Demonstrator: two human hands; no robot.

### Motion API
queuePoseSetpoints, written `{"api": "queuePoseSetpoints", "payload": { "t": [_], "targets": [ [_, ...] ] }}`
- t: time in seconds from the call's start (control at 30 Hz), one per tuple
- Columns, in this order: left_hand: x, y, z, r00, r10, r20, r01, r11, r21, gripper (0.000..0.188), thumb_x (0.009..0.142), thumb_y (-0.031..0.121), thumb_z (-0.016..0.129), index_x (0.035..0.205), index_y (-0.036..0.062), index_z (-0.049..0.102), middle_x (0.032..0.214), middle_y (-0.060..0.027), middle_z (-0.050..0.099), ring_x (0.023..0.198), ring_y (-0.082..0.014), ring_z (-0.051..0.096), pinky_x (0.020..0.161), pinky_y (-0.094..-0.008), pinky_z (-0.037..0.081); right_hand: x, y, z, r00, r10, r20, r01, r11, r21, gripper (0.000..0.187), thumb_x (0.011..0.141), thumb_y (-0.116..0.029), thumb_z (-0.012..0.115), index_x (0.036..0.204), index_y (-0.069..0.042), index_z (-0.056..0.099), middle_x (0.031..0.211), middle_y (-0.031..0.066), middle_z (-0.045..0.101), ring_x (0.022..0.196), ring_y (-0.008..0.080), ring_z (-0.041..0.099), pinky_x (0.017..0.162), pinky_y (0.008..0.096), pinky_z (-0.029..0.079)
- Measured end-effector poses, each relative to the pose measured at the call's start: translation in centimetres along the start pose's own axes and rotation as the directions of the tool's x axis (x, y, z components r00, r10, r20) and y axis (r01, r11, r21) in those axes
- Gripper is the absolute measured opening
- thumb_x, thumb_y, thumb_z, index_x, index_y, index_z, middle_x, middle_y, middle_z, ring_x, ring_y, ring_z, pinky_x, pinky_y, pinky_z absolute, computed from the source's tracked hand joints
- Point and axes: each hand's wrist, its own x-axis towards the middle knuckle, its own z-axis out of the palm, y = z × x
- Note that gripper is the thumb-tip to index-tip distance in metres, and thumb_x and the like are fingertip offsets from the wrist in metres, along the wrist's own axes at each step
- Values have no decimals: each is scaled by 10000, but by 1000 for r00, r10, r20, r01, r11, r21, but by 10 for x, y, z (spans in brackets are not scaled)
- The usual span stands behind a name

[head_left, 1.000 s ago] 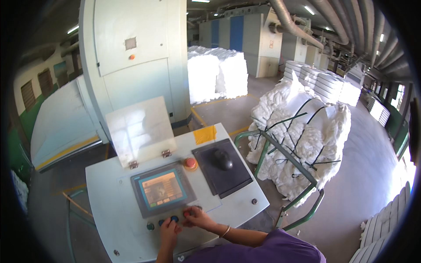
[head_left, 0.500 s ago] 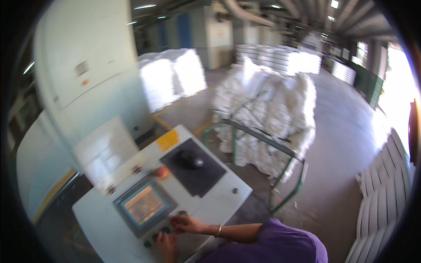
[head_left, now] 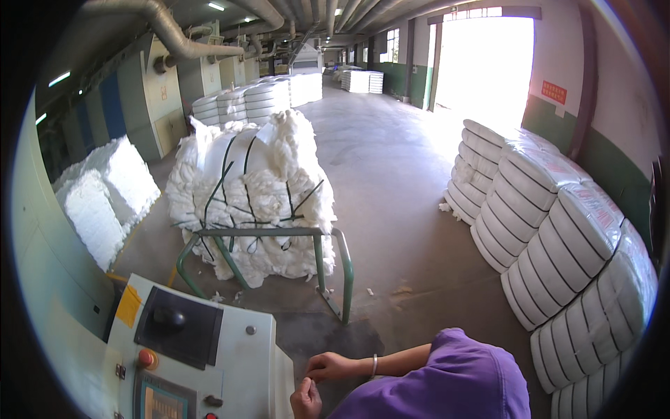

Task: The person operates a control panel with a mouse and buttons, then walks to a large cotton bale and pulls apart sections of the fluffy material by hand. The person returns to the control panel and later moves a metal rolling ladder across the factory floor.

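Observation:
My right hand (head_left: 333,365), with a pale bangle on its wrist, is beside the right edge of the control console (head_left: 248,363), its fingers curled in. Just below it my left hand (head_left: 306,400) is also closed, its thumb side close to the right fingertips. No object shows in either hand, and neither is on the panel buttons. On the console top are a red emergency stop button (head_left: 147,359), a touch screen (head_left: 164,401) partly cut off by the lower edge, a black rotary switch (head_left: 213,401) and a black mouse (head_left: 169,318) on a dark pad (head_left: 208,342).
A green tubular rail (head_left: 347,279) stands beyond the console, before a large strapped bale of white fibre (head_left: 244,181). White bales (head_left: 105,192) stand at left; strapped bales (head_left: 537,223) line the right wall. Grey floor (head_left: 391,188) runs toward a bright doorway (head_left: 485,66).
My hands have left the console's knobs and buttons and are now off its right edge. The view has swung right, so the console sits farther left and the right-hand bales show more fully.

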Motion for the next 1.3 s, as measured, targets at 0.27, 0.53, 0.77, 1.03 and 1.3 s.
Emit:
{"api": "queuePoseSetpoints", "payload": {
  "t": [0.27,0.53,0.77,1.03,1.3],
  "targets": [
    [59,17,211,887,-132,443,173,983,-53,142,905,171,535,822,58,509,683,-182,568,640,-372,586,587,-430,498,-93,103,-211,954,64,-294,6,973,231,168,934,-171,611,943,-10,655,850,57,697,723,109,641,648,249,516],
    [-9,-95,314,494,-370,787,409,897,166,162,910,173,531,919,14,563,880,-216,604,879,-408,592,709,-455,468,-117,119,-418,936,148,-319,-51,955,293,243,948,-243,601,881,-12,628,856,59,694,766,117,664,673,256,555],
    [164,-138,483,706,-364,608,350,925,148,290,933,194,523,1098,-13,643,1061,-213,666,1011,-345,636,868,-405,508,13,229,-635,892,86,-444,-208,950,-233,315,950,-341,529,975,-51,650,907,97,686,841,224,658,730,357,525],
    [539,-21,768,690,242,682,85,909,-408,130,855,38,547,753,16,470,720,-191,512,707,-405,554,589,-437,436,-138,399,-826,543,672,-504,-832,348,-432,317,764,-321,605,891,-61,735,943,180,693,915,348,658,805,430,514],
    [732,-44,1026,637,486,598,14,769,-640,168,863,40,569,1006,-25,632,995,-179,665,906,-351,645,769,-374,530,-124,405,-1031,112,822,-558,-919,299,256,284,817,-260,612,910,-15,721,900,147,705,857,259,684,741,383,520]
  ]
}}
